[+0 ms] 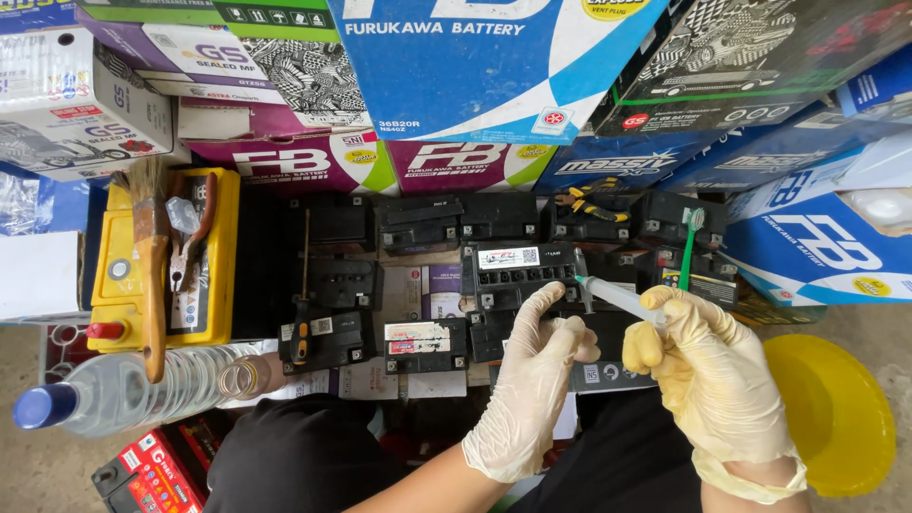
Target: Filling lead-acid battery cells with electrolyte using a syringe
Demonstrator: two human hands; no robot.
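- One clear plastic bottle (pixel 142 388) with a blue cap is lying on its side at 8 o'clock.
- One yellow battery (pixel 166 256) is sitting at 9 o'clock, carrying one paintbrush (pixel 152 275) and one pair of pliers (pixel 190 237).
- One red box (pixel 152 470) is showing at 7 o'clock.
- One orange-handled screwdriver (pixel 302 313) is lying on the small black batteries (pixel 418 228), roughly a dozen of them, crowding the centre; exact count unclear.
- The left hand (pixel 532 380), in a white glove, is curling its fingers loosely at the front edge of the black battery (pixel 518 275) with the white rectangular label; whether it is gripping anything, I cannot tell.
- The right hand (pixel 708 370), in a yellowish glove, is clasping one syringe (pixel 617 296), tip pointing to 10 o'clock onto that battery, just right of centre.
- One green toothbrush (pixel 689 249) is standing at 2 o'clock.
- One yellow round bowl (pixel 836 408) is sitting at 4 o'clock.
- Stacked cartons (pixel 475 66) in blue, purple, white and black are lining 12 o'clock.
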